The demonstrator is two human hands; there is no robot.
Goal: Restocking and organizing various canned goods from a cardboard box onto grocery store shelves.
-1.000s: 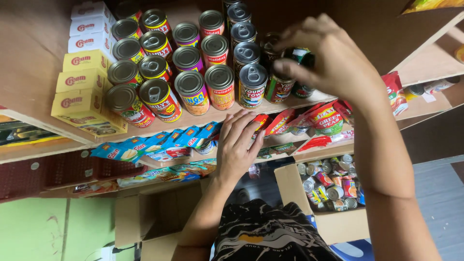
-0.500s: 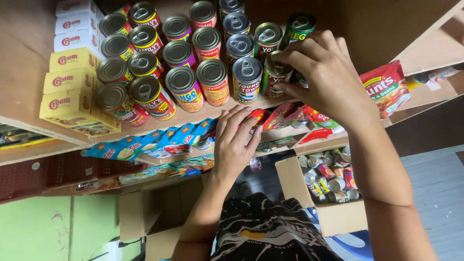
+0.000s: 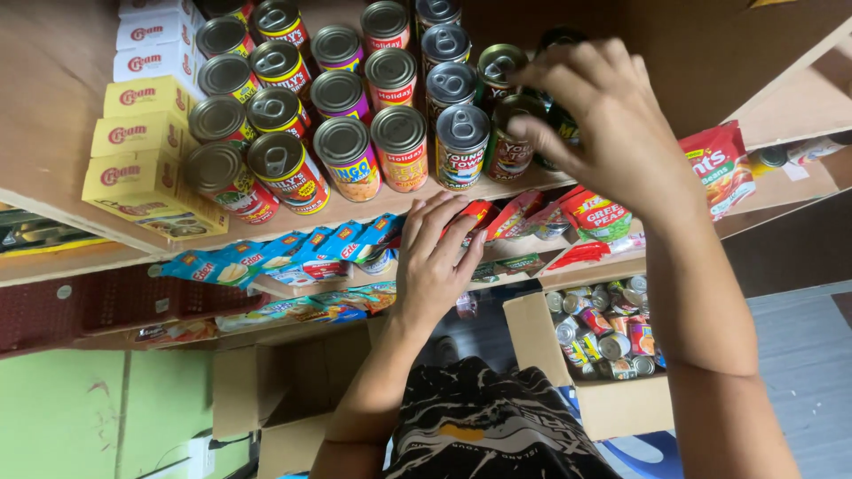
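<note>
- Head view: your right hand (image 3: 612,133) is up on the top shelf (image 3: 53,177), fingers curled around a dark green can (image 3: 561,124) at the right end of the can rows; the can stands just beside a brown-labelled can (image 3: 508,142), and I cannot tell whether it already rests on the board.
- Your left hand (image 3: 439,262) lies flat, fingers spread wide, on the shelf edge and the red packets (image 3: 524,217) below, holding nothing.
- By my reading, stocking is well along: the can rows (image 3: 337,98) fill most of the shelf, with yellow cartons (image 3: 133,168) at their left.
- Work looks left: the box (image 3: 621,404) down by your right arm holds a good heap of mixed cans (image 3: 603,328).
- A second box (image 3: 257,390) near your left arm stands open; its inside is too dark to tell.
- Blue snack packs (image 3: 266,257) sit on the lower shelf.
</note>
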